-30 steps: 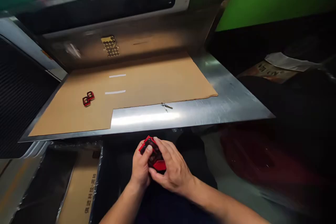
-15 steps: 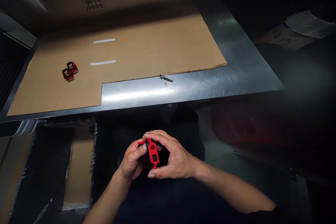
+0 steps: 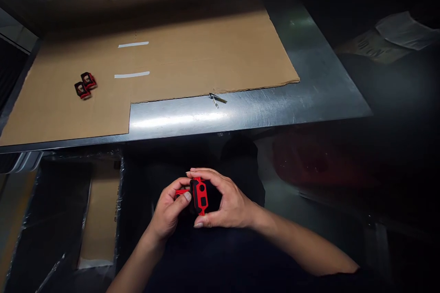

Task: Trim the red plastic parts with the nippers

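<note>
A red-and-black plastic housing is held up between both hands, in front of my body and below the table edge. My right hand pinches it from the right, thumb at its lower end and fingers at its upper end. From the left, my left hand grips its side, with the thumb lying near the black part. A red piece juts out on that side, partly covered by the fingers. Two similar red-and-black housings rest close together on the cardboard at the left.
Cardboard sheeting with two white tape strips covers much of the metal table. What looks like a nail clipper lies at the cardboard's front edge. A plastic-lined box stands below left, a red object at right.
Both hands have shifted slightly up, and the housing has turned a little, showing more of its black side. The table scene has moved slightly up and left in view.
</note>
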{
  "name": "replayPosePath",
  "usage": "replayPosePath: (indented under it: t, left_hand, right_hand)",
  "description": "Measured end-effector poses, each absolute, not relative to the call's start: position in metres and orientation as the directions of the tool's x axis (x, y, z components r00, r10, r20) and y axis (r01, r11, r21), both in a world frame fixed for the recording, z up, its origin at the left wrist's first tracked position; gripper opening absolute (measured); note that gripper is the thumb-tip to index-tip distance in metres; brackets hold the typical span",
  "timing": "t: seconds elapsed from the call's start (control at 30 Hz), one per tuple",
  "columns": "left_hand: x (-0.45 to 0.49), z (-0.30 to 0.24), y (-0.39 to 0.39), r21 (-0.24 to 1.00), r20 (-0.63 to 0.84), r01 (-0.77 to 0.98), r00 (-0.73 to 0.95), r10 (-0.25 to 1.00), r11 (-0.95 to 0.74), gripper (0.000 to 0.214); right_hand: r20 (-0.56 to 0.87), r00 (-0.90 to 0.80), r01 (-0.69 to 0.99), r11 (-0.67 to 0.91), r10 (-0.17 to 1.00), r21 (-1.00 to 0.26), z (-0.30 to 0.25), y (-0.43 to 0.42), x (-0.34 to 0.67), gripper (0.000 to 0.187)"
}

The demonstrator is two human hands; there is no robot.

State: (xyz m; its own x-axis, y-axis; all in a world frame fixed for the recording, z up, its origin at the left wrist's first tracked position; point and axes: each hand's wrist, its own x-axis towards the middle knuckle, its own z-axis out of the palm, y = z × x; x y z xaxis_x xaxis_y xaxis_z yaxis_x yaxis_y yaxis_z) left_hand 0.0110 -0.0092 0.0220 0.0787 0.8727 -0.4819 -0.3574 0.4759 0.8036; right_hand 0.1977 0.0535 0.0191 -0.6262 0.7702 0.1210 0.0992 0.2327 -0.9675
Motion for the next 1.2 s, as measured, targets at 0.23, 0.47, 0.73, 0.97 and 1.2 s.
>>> replayPosePath:
  t: [0.23, 0.47, 0.73, 0.97, 1.2]
  left_hand:
    - [0.004, 0.029, -0.017, 0.862, -0.428, -0.199, 0.205, 0.88, 0.466, 0.045]
    - [-0.002, 0.032, -0.022, 0.908, -0.414, 0.03, 0.207, 0.886, 0.417, 0.049]
    - [0.001, 0.037, -0.018, 0.874, -0.479, 0.007, 0.173, 0.861, 0.485, 0.064]
    - [0.001, 0.034, -0.015, 0.906, -0.422, 0.091, 0.222, 0.879, 0.412, 0.049]
    - [0.003, 0.037, -0.014, 0.888, -0.439, 0.223, 0.157, 0.885, 0.401, 0.032]
  right_hand:
    - [0.116, -0.646, 0.115, 0.247, 0.754, -0.962, 0.019, 0.052, 0.198, 0.088]
    - [0.149, -0.651, 0.109, 0.286, 0.744, -0.952, 0.02, 0.053, 0.197, 0.086]
    - [0.169, -0.636, 0.122, 0.314, 0.753, -0.942, 0.018, 0.054, 0.197, 0.088]
    - [0.322, -0.614, 0.077, 0.461, 0.721, -0.884, 0.013, 0.054, 0.195, 0.088]
    - [0.371, -0.619, 0.068, 0.518, 0.692, -0.853, 0.013, 0.055, 0.195, 0.086]
